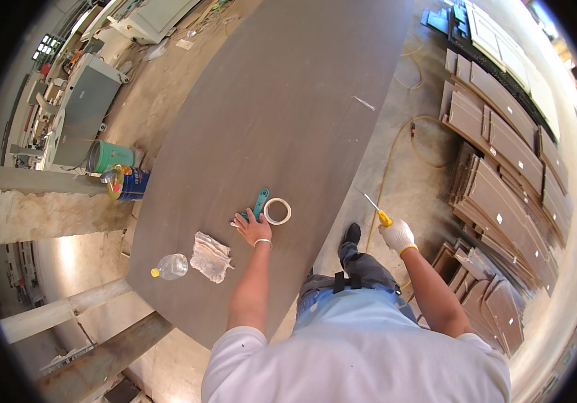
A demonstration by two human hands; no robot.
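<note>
A worker stands at the right edge of a broad brown table [234, 148], one hand bare, the other gloved. The bare left hand [254, 229] lies palm down with its fingers partly spread over the lower end of a teal tool [262, 199]; the fingers hide that end, so whether they have closed on it cannot be told. A tape roll [289, 212] lies flat just beside the tool, both within easy reach, perhaps set there for that reason. The right hand [398, 236], in a white glove, is closed around the yellow handle of what looks like a screwdriver [385, 219]. It is held out past the table's edge, over the floor, its thin shaft angled away from the body, a grip that likely keeps the tip clear of the worker and the tabletop. Left of the bare forearm lies a crumpled rag [211, 257], and beyond it a clear bottle [173, 266] on its side, its yellow cap apparently on, which would keep in any contents. Brown boards [507, 195] lean in stacks at right.
</note>
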